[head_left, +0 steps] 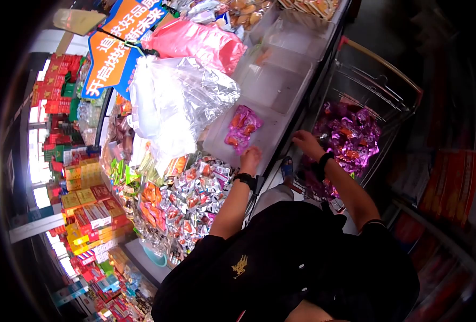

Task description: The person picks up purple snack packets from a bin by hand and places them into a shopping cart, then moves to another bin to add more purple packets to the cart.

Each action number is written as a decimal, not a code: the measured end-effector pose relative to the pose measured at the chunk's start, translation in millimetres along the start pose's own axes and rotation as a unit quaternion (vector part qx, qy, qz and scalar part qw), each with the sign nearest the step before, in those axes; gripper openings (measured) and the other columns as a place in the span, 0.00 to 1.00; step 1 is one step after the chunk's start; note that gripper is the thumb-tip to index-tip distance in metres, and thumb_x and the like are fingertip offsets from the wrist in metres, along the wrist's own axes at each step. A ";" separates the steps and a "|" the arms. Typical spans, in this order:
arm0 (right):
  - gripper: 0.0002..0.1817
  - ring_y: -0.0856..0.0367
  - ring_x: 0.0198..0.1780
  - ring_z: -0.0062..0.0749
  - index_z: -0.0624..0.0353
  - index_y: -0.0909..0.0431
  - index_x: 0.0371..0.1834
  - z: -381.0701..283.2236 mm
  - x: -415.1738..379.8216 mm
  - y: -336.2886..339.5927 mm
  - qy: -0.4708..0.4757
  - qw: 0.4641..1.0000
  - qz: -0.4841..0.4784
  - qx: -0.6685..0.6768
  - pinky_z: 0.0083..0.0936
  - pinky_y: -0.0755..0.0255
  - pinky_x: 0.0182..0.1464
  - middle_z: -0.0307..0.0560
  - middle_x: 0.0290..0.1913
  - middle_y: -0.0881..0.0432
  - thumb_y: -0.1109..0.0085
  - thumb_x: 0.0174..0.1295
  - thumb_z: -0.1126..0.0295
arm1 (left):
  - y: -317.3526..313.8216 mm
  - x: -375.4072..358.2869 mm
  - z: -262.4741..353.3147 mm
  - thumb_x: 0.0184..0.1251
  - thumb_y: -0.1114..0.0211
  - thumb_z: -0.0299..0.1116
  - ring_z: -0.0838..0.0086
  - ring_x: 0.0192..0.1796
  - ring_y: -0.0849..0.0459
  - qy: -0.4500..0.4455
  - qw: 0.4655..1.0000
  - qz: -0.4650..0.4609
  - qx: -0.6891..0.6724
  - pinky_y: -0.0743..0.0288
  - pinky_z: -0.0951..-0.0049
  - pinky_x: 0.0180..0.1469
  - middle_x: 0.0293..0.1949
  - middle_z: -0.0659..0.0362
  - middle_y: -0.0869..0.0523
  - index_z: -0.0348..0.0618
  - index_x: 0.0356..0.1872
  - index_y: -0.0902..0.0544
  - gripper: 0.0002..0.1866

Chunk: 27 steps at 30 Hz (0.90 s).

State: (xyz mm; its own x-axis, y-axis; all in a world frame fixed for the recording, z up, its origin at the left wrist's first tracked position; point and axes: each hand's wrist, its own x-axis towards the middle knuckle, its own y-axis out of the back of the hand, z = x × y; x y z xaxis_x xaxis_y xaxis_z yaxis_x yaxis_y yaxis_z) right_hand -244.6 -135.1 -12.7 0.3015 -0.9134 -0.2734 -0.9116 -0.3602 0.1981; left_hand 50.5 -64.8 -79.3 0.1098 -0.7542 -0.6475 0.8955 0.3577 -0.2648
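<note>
A small pile of shiny purple wrapped packets (242, 129) with orange parts lies in a pale plastic bin (272, 137). Right beside the pile's near end is my left hand (250, 160), a black watch on its wrist. Its fingers are small and blurred, so I cannot make out a grip, or whether they touch a packet. Over the gap between the bin and a shopping cart hovers my right hand (306, 143), fingers loosely bent and apart, with nothing visible in them. Many more purple packets (353, 137) fill the cart (393, 102), just right of that hand.
Heaped silver-and-red packets (200, 188) lie left of my left arm. A clear plastic bag (181, 94) and a pink bag (197, 44) sit on the display below an orange-and-blue sign (122, 48). Stacked boxes (96, 212) stand further left; shelves (447, 182) are at right.
</note>
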 end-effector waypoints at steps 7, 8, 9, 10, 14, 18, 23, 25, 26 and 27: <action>0.16 0.20 0.40 0.34 0.67 0.25 0.47 -23.2 94.6 -73.2 0.020 0.998 -0.049 -0.023 0.27 0.27 0.44 0.49 0.39 0.18 0.45 0.60 0.67 | 17.5 37.0 37.6 0.63 0.44 0.32 0.72 0.44 0.20 0.079 0.991 0.106 -0.020 0.25 0.64 0.46 0.38 0.61 0.20 0.48 0.46 0.24 0.11; 0.16 0.19 0.39 0.35 0.68 0.24 0.46 -11.9 107.1 -85.9 0.041 0.997 -0.047 -0.038 0.27 0.27 0.44 0.50 0.38 0.18 0.45 0.59 0.67 | 26.6 48.4 31.8 0.63 0.44 0.32 0.72 0.44 0.20 0.095 0.990 0.105 -0.009 0.26 0.64 0.46 0.38 0.61 0.19 0.48 0.47 0.24 0.12; 0.16 0.19 0.39 0.37 0.68 0.24 0.46 -6.2 118.2 -97.2 0.023 0.996 -0.052 -0.072 0.28 0.27 0.44 0.51 0.39 0.18 0.45 0.59 0.68 | 30.4 57.4 28.8 0.62 0.44 0.32 0.72 0.44 0.21 0.091 0.989 0.112 0.007 0.27 0.65 0.47 0.39 0.60 0.20 0.47 0.47 0.24 0.12; 0.16 0.19 0.39 0.38 0.68 0.24 0.46 -4.0 131.0 -108.1 0.006 0.993 -0.055 -0.107 0.29 0.27 0.45 0.53 0.39 0.18 0.44 0.58 0.68 | 31.3 68.1 28.9 0.61 0.45 0.31 0.72 0.45 0.21 0.086 0.989 0.117 0.024 0.28 0.66 0.48 0.39 0.59 0.20 0.46 0.47 0.24 0.13; 0.16 0.20 0.45 0.46 0.69 0.24 0.45 10.2 161.1 -144.1 -0.022 0.986 -0.026 -0.161 0.34 0.28 0.49 0.59 0.42 0.19 0.48 0.55 0.73 | 34.5 94.0 26.4 0.59 0.45 0.30 0.69 0.45 0.23 0.013 0.981 0.159 0.114 0.32 0.70 0.51 0.42 0.57 0.20 0.38 0.48 0.25 0.16; 0.18 0.25 0.53 0.52 0.69 0.26 0.49 2.2 169.2 -154.1 -0.019 0.989 0.003 -0.144 0.35 0.33 0.57 0.63 0.49 0.23 0.54 0.55 0.77 | 22.7 96.2 42.6 0.57 0.44 0.28 0.70 0.47 0.24 0.015 0.969 0.227 0.098 0.33 0.71 0.53 0.46 0.56 0.21 0.33 0.48 0.26 0.18; 0.19 0.28 0.56 0.55 0.68 0.28 0.52 -9.2 185.6 -152.7 -0.057 0.986 -0.034 -0.156 0.34 0.36 0.60 0.67 0.54 0.27 0.55 0.56 0.78 | 22.6 100.0 51.5 0.55 0.43 0.27 0.71 0.49 0.26 0.063 0.967 0.226 0.100 0.34 0.70 0.54 0.47 0.56 0.22 0.33 0.49 0.27 0.19; 0.18 0.27 0.55 0.54 0.68 0.28 0.52 -10.9 188.9 -150.6 -0.053 0.974 -0.073 -0.206 0.35 0.34 0.59 0.67 0.53 0.26 0.53 0.57 0.76 | 26.3 105.8 44.8 0.56 0.43 0.27 0.71 0.47 0.26 0.047 0.970 0.224 0.083 0.33 0.69 0.52 0.45 0.57 0.22 0.34 0.48 0.26 0.17; 0.18 0.27 0.54 0.54 0.68 0.28 0.52 -11.7 189.2 -149.6 -0.051 0.967 -0.093 -0.231 0.35 0.34 0.58 0.67 0.53 0.26 0.52 0.58 0.75 | 28.0 107.7 40.9 0.56 0.42 0.27 0.71 0.47 0.26 0.039 0.971 0.224 0.074 0.33 0.68 0.51 0.44 0.57 0.22 0.34 0.47 0.26 0.16; 0.16 0.26 0.52 0.54 0.67 0.27 0.50 -6.0 188.2 -150.9 -0.048 0.974 -0.072 -0.211 0.35 0.33 0.56 0.66 0.51 0.25 0.52 0.59 0.73 | 31.7 110.0 34.9 0.57 0.43 0.28 0.71 0.45 0.26 0.032 0.974 0.207 0.085 0.32 0.69 0.50 0.42 0.57 0.22 0.35 0.45 0.26 0.15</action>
State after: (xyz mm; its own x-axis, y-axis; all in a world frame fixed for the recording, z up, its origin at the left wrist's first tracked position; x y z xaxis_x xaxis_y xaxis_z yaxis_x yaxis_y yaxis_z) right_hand -48.6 -253.8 -88.3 0.3713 -0.8335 -0.4092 -0.6600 -0.5469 0.5151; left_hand 106.0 -155.6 -134.0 0.4547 -0.5272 -0.7178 0.8394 0.5232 0.1473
